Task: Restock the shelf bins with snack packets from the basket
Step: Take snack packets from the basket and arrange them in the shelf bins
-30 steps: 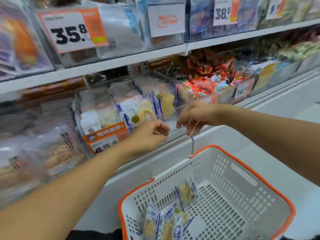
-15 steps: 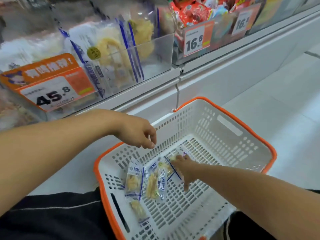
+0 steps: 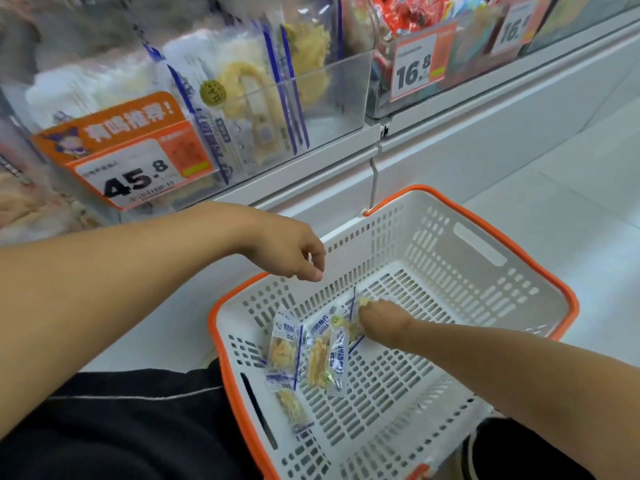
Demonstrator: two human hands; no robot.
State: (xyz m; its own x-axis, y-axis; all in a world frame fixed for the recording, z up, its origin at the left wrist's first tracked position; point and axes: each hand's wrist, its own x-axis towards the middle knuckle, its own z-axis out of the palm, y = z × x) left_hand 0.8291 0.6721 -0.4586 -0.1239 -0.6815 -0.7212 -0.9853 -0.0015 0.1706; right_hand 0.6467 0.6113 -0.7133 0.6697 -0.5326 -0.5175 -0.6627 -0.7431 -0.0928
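Two hands over a white basket of snack packets, below a stocked shelf bin.

The right hand [image 3: 379, 322] reaches down into the white, orange-rimmed basket [image 3: 485, 216], its fingers on a snack packet [image 3: 353, 318] at the far end of a small cluster; whether they grip it cannot be told. Three more packets [image 3: 304, 355] lie just left of it on the slotted basket floor, overlapping. The left hand [image 3: 291, 254] hovers above the basket's far left rim, fingers loosely curled, holding nothing. Beyond it, a clear shelf bin [image 3: 332, 88] holds upright blue-striped packets, with an orange price tag [image 3: 128, 154] reading 45.8 on its left front. To the right, a neighbouring bin carries a tag [image 3: 417, 64] reading 16.8. Dark clothing fills the near left.
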